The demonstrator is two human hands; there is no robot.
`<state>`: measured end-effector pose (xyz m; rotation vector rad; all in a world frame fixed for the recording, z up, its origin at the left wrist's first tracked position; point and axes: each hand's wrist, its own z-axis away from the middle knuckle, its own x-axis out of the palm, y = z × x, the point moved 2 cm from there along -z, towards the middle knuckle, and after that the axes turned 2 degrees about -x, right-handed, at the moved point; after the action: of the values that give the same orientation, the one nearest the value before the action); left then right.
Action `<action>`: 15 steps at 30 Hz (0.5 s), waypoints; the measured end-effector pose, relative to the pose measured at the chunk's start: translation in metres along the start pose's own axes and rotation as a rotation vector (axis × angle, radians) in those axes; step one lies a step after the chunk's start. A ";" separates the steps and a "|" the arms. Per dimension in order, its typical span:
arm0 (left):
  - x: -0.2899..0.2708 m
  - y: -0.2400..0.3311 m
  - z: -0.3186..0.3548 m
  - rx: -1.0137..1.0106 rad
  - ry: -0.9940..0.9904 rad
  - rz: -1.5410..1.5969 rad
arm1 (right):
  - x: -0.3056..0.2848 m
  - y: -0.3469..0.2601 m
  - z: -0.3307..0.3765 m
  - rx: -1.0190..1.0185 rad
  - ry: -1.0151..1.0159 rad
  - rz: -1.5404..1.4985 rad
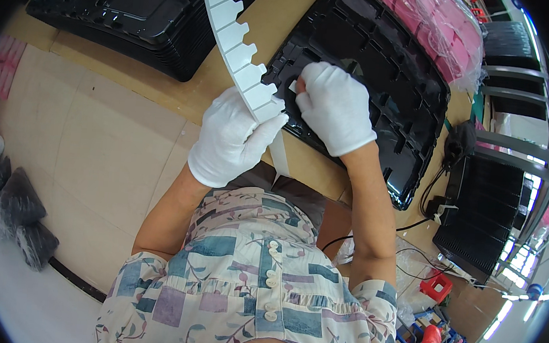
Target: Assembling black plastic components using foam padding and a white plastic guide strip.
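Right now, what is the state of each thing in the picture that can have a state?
Left hand: gloved, gripping the white notched strip.
White notched strip: held up, curving away over the table.
Right hand: gloved, pressing fingertips on the black plastic panel.
Black plastic panel: lying flat on the table, inner side up.
Stack of black panels: piled, untouched.
Pink bags: heaped behind the panel.

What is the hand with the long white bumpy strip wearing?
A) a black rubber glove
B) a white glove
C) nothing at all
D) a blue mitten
B: the left hand is in a white cloth glove as it holds the notched white strip, and the right hand, pressing on the black plastic panel, wears one too.
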<state>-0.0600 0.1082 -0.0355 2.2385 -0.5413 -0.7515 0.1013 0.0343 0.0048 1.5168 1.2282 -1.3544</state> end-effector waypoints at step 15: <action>-0.001 0.000 0.000 -0.068 -0.027 0.006 | -0.036 0.020 0.066 0.082 0.262 -0.603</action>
<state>-0.0607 0.1084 -0.0356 2.1664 -0.5273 -0.7868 0.1032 -0.0401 0.0286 1.4713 1.9247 -1.6260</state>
